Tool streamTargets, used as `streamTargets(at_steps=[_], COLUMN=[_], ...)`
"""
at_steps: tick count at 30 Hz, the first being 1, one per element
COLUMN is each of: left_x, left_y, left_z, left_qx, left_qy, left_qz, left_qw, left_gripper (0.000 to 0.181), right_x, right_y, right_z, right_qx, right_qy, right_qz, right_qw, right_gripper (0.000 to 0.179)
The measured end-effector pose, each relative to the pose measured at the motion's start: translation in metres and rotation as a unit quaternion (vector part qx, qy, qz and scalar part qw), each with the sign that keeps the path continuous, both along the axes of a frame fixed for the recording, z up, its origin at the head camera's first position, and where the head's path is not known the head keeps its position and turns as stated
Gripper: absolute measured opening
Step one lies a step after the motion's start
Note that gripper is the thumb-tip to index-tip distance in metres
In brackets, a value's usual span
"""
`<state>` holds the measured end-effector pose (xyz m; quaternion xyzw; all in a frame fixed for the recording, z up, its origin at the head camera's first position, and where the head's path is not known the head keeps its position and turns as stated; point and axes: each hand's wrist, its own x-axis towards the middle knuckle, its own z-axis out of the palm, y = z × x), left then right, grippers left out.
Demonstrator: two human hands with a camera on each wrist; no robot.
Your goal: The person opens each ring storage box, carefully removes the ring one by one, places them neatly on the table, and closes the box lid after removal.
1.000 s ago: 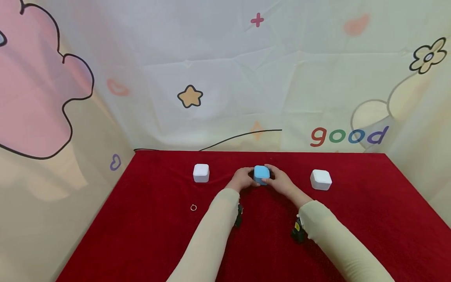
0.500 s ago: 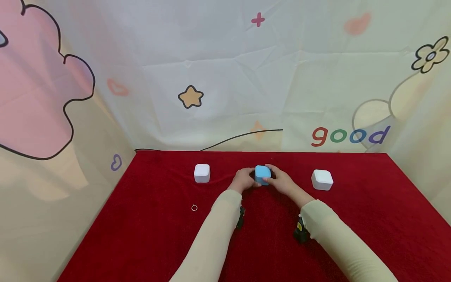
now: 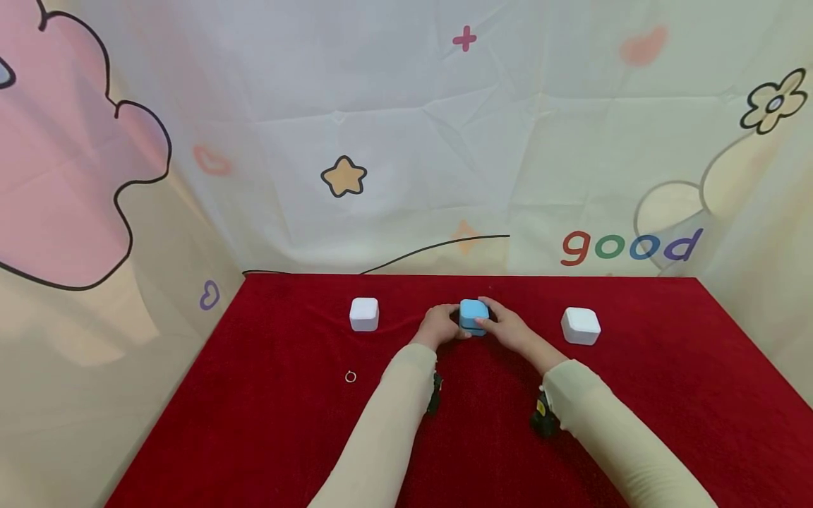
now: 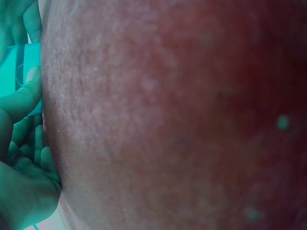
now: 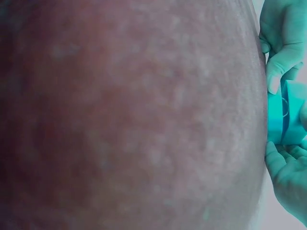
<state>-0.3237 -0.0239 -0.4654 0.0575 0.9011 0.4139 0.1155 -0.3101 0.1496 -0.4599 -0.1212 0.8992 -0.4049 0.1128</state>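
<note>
A small blue lidded box (image 3: 473, 310) stands at the far middle of the red cloth, held between both hands. A dark gap runs between its lid and base, and a thin curved loop shows at that gap in both wrist views. The left hand (image 3: 438, 324) grips the box from the left, its thumb (image 4: 31, 84) on the lower part. From the right, the right hand (image 3: 508, 327) holds the lid, with its thumb across the front. The right hand's lower fingers (image 5: 277, 160) lie beside the base. The inside of the box is hidden.
A white box (image 3: 364, 315) stands left of the hands and another white box (image 3: 581, 326) to their right. Nearer on the left lies a small thin ring (image 3: 351, 377). Behind the red cloth (image 3: 267, 395) rises a printed curtain (image 3: 406, 155).
A dark gap has appeared between the blue box's lid and base, the lid lifting slightly. The hands keep their hold in nearly the same place.
</note>
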Motion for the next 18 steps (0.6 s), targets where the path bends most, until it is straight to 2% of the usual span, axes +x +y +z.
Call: streamTargets(at_steps=[18], left_x=[0.0048], left_y=[0.0021], left_z=[-0.0005], left_qx=[0.01], left_qy=[0.004], left_qz=[0.023], left_qw=[0.9997], left_gripper=[0.06], right_x=[-0.0018], right_y=[0.0006], right_z=[0.0084], right_qx=[-0.016], right_qy=[-0.037], right_qz=[0.005], right_qw=[0.9992], right_gripper=[0.062])
